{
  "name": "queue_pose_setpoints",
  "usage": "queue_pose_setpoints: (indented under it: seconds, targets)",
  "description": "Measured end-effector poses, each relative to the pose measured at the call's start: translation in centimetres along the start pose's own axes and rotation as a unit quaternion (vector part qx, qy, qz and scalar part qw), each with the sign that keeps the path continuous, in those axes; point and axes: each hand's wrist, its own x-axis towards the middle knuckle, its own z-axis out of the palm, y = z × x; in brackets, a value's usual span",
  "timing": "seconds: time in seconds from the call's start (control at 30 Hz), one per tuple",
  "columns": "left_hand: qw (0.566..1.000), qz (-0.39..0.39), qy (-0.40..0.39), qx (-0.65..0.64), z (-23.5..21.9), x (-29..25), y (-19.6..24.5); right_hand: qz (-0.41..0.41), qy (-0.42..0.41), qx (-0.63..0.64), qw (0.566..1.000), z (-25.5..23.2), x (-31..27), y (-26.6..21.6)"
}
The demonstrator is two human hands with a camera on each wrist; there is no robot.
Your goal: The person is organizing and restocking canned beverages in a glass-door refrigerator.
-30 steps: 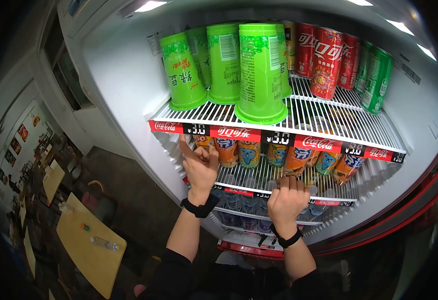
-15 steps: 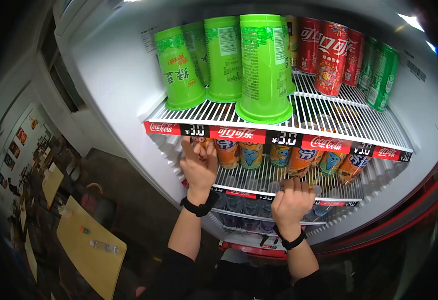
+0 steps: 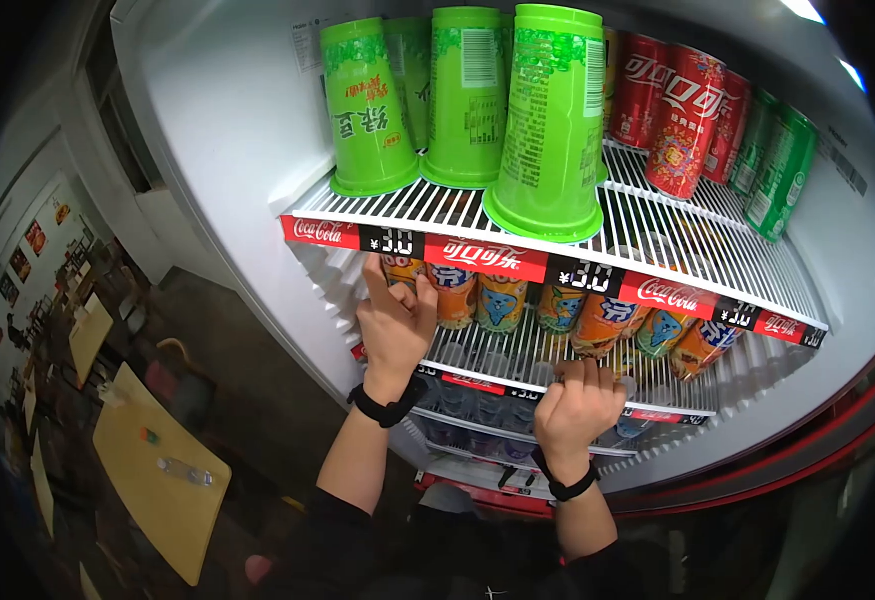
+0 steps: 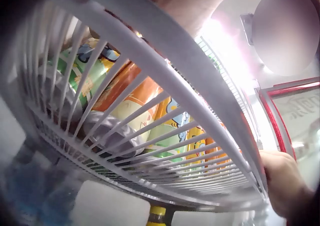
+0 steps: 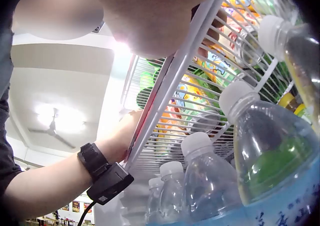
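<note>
In the head view my left hand (image 3: 395,325) is raised at the left end of the second fridge shelf, index finger and thumb on either side of an orange drink can (image 3: 404,268). My right hand (image 3: 578,412) curls its fingers over the front edge of that wire shelf (image 3: 488,383), right at the foot of a tilted orange can (image 3: 598,325). Through the wires, the right wrist view shows right fingertips (image 5: 216,28) beside the cans. Its palm side is hidden. More orange and green cans (image 3: 501,300) line this shelf.
Overturned green cups (image 3: 548,130), red cola cans (image 3: 686,125) and green cans (image 3: 782,175) stand on the upper shelf. Its red label strip (image 3: 488,257) overhangs the hands. Clear bottles (image 5: 207,181) stand below. A dining table (image 3: 158,470) is at left.
The head view has tilted and shifted slightly, moving the fridge contents in the picture. Both hands keep nearly the same posture and place at the shelf.
</note>
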Motion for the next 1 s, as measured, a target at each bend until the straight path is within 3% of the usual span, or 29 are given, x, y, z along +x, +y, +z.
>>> queue_pose_setpoints:
  seconds: [0.17, 0.27, 0.57, 0.8, 0.83, 1.0]
  targets:
    - [0.999, -0.051, 0.011, -0.014, -0.1, 0.1, 0.8, -0.011, 0.025, 0.005, 1.000, 0.2, 0.1, 0.0]
    - [0.999, -0.038, 0.017, -0.020, 0.3, -0.4, -0.6, -0.010, 0.023, 0.007, 1.000, 0.3, 0.0, 0.1]
    - [0.986, -0.159, -0.053, -0.023, -0.4, -0.3, -0.7, 0.011, 0.006, 0.020, 1.000, -0.3, 0.0, -0.2]
    - [0.975, -0.189, -0.100, -0.057, -1.0, 0.2, -0.5, -0.010, 0.033, 0.020, 0.999, -0.1, 0.0, -0.1]
    - [0.963, -0.238, -0.114, -0.057, -1.3, 0.4, -0.2, -0.010, 0.031, 0.019, 0.999, -0.2, 0.0, -0.1]
    - [0.979, -0.178, -0.090, -0.035, -1.0, -0.2, -1.6, -0.003, 0.018, 0.018, 1.000, -0.4, -0.1, -0.1]
